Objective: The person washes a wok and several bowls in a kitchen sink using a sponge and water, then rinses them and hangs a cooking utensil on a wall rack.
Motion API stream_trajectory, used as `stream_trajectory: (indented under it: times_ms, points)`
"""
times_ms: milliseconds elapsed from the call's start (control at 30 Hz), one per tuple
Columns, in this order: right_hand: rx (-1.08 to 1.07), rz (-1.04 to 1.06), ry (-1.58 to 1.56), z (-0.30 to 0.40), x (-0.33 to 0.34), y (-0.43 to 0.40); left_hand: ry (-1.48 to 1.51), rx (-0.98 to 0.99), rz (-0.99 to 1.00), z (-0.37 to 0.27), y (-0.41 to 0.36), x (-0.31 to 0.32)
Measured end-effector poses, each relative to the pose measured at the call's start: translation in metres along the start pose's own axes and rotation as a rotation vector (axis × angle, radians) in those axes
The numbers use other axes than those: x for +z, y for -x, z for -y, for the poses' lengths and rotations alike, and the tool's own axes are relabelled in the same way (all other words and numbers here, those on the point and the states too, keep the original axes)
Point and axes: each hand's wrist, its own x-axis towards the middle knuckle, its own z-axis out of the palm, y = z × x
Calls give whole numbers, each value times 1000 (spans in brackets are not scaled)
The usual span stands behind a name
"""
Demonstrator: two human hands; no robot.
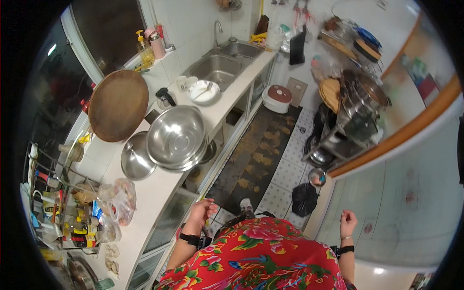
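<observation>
My left hand (203, 211) is beside the counter's front edge, fingers loosely curled, holding nothing that I can see. Off to the right, my right hand (348, 222) hangs in the air with bent fingers and nothing visible in it. Each wrist wears a black strap. On the counter stands a stack of stainless steel basins (177, 136), overlapping a steel pot lid (137, 156). A round wooden board (119, 106) leans against the wall behind them. Nearer the sink sit a white bowl with a utensil (203, 92), white cups (182, 83) and a glass pot with a black handle (165, 98).
A double steel sink (217, 67) lies at the counter's far end. A rice cooker (277, 98) stands on the floor by a dark mat (259, 152). To the right are a pot rack (335, 145) and a black bag (305, 199); condiment bottles (81, 230) fill a left rack.
</observation>
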Motion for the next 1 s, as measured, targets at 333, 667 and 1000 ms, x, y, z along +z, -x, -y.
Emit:
stream_trajectory:
  times_ms: [333, 667, 1000]
  points:
    - [63, 236, 87, -39, 87, -195, -23, 34, 75, -136, -139, 146]
    - [-301, 550, 211, -13, 283, -514, 251, 216, -280, -244, -260, 210]
    - [-229, 934, 257, 47, 426, -683, -687, 649, -1344, -283, -155, 254]
